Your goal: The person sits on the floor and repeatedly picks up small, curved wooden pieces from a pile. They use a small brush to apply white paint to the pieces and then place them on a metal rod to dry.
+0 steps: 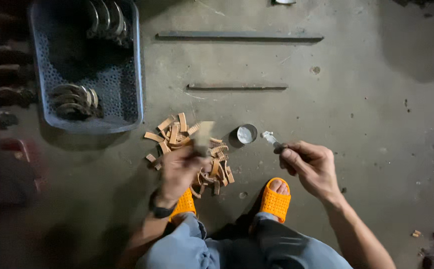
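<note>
My left hand (pixel 181 168) is over a pile of tan ribbed strips (pixel 187 144) on the floor and pinches one blurred tan strip (pixel 204 135) upright. My right hand (pixel 310 167) grips a small brush (pixel 271 140) whose pale tip points left toward a small round tin (pixel 247 134) holding a whitish substance. The tin stands just right of the pile. Both hands hover above my feet in orange slippers (pixel 275 201).
A grey perforated plastic basket (pixel 136 74) at upper left holds curved metal pieces (pixel 72 99). Two flat metal bars (pixel 239 36) (pixel 237 86) lie on the concrete floor beyond the pile. Dark stacked objects (pixel 2 74) line the left edge.
</note>
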